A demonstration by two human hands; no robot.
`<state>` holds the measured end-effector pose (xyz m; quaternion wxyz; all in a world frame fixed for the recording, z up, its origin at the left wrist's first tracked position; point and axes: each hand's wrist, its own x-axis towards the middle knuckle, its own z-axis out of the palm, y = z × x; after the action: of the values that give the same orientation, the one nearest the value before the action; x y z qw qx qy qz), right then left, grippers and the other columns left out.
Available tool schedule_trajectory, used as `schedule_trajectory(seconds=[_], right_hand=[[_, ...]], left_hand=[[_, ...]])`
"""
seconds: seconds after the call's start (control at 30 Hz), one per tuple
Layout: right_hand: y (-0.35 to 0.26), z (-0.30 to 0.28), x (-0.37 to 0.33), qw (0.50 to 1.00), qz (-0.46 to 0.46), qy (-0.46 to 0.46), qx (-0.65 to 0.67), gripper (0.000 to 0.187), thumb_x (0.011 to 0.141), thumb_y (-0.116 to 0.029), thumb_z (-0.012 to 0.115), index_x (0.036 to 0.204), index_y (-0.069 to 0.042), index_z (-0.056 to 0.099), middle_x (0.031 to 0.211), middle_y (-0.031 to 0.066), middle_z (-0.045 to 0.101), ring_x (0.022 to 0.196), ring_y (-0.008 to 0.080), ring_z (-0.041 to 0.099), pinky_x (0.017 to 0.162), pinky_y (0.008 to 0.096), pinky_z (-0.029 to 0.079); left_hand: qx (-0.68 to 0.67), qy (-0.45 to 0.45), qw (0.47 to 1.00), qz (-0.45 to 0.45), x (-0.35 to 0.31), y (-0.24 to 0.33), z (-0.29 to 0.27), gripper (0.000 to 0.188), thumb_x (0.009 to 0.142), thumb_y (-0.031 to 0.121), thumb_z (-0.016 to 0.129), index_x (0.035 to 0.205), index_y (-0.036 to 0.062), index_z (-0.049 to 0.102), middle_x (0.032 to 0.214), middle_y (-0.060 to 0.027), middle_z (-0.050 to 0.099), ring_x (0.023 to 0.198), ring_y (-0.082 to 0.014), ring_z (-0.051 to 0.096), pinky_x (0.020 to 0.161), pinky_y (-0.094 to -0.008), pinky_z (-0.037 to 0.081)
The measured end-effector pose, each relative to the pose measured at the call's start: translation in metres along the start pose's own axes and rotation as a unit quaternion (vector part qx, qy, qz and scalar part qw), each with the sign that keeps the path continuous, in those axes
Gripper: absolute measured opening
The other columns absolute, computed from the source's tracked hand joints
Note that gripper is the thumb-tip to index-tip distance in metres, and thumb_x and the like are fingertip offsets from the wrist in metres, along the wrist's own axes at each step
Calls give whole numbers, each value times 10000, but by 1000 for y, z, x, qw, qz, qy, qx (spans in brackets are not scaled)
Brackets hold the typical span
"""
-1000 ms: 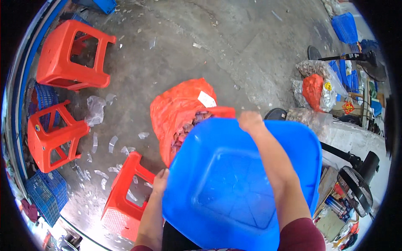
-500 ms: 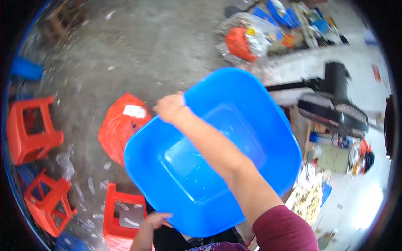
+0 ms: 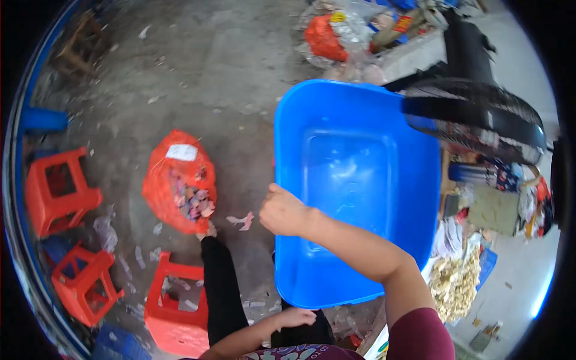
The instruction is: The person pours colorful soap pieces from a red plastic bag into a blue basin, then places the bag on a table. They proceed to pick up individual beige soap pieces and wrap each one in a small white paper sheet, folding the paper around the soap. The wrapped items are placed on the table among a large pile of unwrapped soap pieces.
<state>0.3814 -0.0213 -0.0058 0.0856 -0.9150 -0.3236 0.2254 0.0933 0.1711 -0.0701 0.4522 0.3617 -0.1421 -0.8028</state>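
A large blue plastic tub (image 3: 414, 204) with rounded corners is held up in front of me, its bare inside showing. My right hand (image 3: 283, 210) reaches across the tub and is closed on its left rim, fingers curled over the edge. Lower down, my left hand (image 3: 294, 318) is at the tub's near left corner, closed against the rim with its fingers partly hidden. To the left, on the floor, lies a red plastic bag (image 3: 162, 192) with a white label and small, mixed-coloured pieces showing through it.
A black fan (image 3: 474, 117) stands close at the tub's far right. Red plastic stools (image 3: 63, 192) are at the left, with another red stool (image 3: 177, 324) near my leg. Bags and clutter (image 3: 354, 39) lie at the back. Pale pieces (image 3: 453, 285) are heaped at the right. Scraps litter the floor.
The tub has moved right and turned so its long side runs away from me. My right hand has moved down and right with the rim; the left has also shifted right. More of the red bag shows.
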Motion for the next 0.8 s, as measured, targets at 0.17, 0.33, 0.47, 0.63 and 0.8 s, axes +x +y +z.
schedule_trajectory(seconds=[0.17, 0.33, 0.47, 0.63, 0.8], right_hand=[[-9, -20, 89, 954, 231, -12, 190, 332, 806, -335, 664, 939, -30, 671, 933, 167, 662, 913, 351, 648, 885, 450, 477], [-4, 60, 210, 901, 352, -41, 252, 602, 762, -412, 720, 1193, -14, 583, 1243, 179, 573, 1156, 330, 544, 961, 439, 449], [-13, 156, 265, 856, 437, 7, 278, 585, 780, -368, 718, 1246, -46, 570, 1343, 133, 512, 1261, 294, 460, 1012, 443, 405], [5, 223, 270, 787, 439, 166, 401, 345, 803, -235, 696, 1093, -48, 671, 1193, 149, 622, 1141, 272, 560, 940, 384, 450], [-17, 216, 245, 648, 466, 160, 581, 191, 806, -197, 683, 931, -56, 716, 928, 149, 687, 951, 251, 631, 815, 346, 482]], left_hand=[[-169, 503, 845, -70, -51, -56, -121, 499, 808, 242, 708, 1218, 9, 547, 964, -109, 662, 856, -204, 629, 764, -331, 505], [-422, 604, 670, -84, -97, -53, -255, 1107, 740, 594, 708, 1494, 2, 154, 1517, -183, 279, 1366, -340, 330, 1032, -551, 339], [-548, 572, 596, -132, -91, -68, -337, 1105, 719, 670, 672, 1511, 85, 171, 1539, -175, 226, 1386, -415, 251, 1058, -634, 223], [-625, 561, 540, -44, -83, -117, -395, 867, 785, 641, 615, 1461, 196, 306, 1497, -149, 305, 1338, -434, 297, 1033, -669, 200], [-639, 575, 413, 302, -114, -118, -379, 238, 952, 370, 508, 1045, 156, 551, 1041, -44, 621, 901, -237, 575, 911, -525, 390]])
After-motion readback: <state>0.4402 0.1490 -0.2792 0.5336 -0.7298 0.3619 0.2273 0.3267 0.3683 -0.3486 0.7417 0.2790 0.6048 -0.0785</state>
